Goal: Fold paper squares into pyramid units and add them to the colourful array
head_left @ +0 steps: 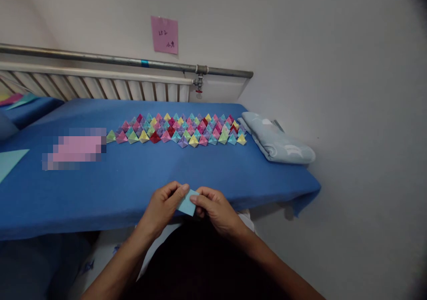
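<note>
Between my two hands is a small light-blue square of paper (187,204), held just in front of the table's near edge. My left hand (166,204) pinches its upper left side, thumb on top. On the right side my right hand (214,207) grips it between thumb and fingers. Some of the fingers are hidden behind the paper. Farther back on the blue cloth stand rows of small folded paper pieces (173,131) in pink, yellow, green, blue, purple and red.
A folded grey-blue blanket (278,140) lies at the table's right end. To the left are a blurred pink patch (78,148) and a pale green sheet (11,161). Behind run a radiator (130,88) and a pipe (110,57). A pink note (164,35) hangs on the wall.
</note>
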Demonstrator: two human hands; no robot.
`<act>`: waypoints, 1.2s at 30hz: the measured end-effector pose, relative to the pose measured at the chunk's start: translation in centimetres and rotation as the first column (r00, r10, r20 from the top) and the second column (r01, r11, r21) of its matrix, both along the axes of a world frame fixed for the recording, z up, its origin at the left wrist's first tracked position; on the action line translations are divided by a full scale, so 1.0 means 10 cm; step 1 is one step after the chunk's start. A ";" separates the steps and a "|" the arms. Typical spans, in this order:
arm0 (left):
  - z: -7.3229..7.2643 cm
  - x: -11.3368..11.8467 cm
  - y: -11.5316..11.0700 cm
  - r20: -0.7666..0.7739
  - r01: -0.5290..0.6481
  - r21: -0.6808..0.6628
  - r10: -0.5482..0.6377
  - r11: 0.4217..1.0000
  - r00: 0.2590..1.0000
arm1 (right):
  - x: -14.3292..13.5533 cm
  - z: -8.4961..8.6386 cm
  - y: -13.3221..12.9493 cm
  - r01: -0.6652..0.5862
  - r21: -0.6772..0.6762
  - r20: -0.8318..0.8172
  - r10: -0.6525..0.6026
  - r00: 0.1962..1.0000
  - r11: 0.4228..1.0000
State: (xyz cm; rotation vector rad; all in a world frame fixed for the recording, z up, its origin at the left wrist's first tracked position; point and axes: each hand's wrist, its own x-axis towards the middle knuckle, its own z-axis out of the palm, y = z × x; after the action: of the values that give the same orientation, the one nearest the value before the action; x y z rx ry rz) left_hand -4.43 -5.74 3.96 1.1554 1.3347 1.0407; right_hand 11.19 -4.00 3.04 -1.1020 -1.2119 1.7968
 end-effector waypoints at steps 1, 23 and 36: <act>0.01 -0.01 -0.01 0.068 0.037 -0.030 -0.035 0.999 0.997 | 0.00 -0.01 0.00 0.023 -0.005 -0.021 -0.023 1.000 1.000; 0.06 -0.11 -0.05 -0.029 0.080 -0.050 -0.082 0.996 0.996 | 0.00 -0.03 0.03 0.109 0.084 0.041 -0.112 0.993 0.991; 0.11 -0.10 0.01 -0.023 0.080 -0.051 -0.081 0.996 0.996 | 0.03 -0.01 0.02 -0.026 0.126 0.129 0.009 0.992 0.992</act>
State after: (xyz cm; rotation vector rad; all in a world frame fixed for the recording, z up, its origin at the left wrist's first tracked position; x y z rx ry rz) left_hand -5.47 -5.64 5.03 1.1789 1.3159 0.9328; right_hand 11.48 -3.83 2.98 -1.1507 -1.3966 1.6569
